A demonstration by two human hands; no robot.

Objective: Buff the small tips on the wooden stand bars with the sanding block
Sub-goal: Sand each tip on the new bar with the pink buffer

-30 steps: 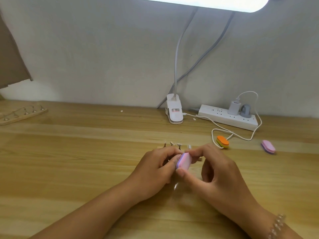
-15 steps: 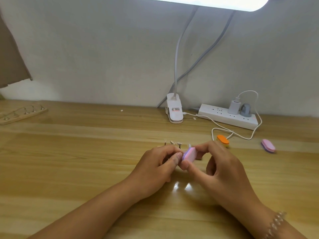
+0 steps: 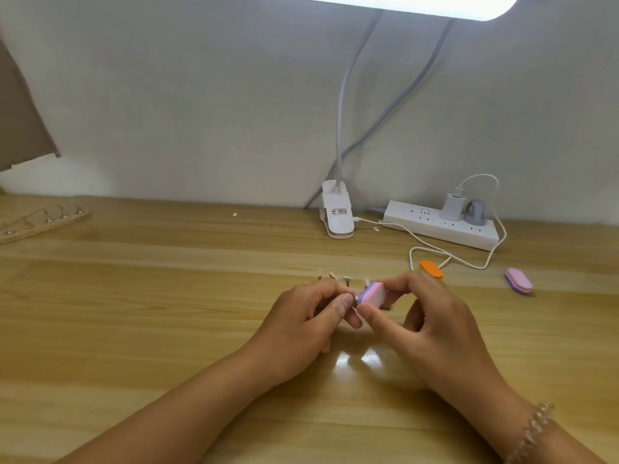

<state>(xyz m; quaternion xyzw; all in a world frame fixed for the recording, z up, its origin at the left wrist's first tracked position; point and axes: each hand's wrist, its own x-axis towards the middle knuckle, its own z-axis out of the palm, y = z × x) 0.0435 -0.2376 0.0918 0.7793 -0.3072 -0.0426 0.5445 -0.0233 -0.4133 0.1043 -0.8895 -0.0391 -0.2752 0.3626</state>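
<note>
My right hand (image 3: 425,316) pinches a small pink and purple sanding block (image 3: 471,294) between thumb and fingers at the table's middle. My left hand (image 3: 308,316) is curled beside it, its thumb and fingers closed on a small tip of the wooden stand bar right at the block's near end. Most of that bar is hidden behind both hands; a few of its small tips (image 3: 335,277) stick up just beyond my left fingers.
A second wooden stand bar (image 3: 43,224) with several tips lies far left. An orange block (image 3: 431,270) and another pink block (image 3: 518,280) lie to the right. A lamp clip (image 3: 337,214), a power strip (image 3: 438,226) and a white cable (image 3: 435,251) sit by the wall.
The sanding block has moved up and away from me in my right hand, tilting flatter, from in front of my left fingers to just beyond them. My left hand has stayed in place.
</note>
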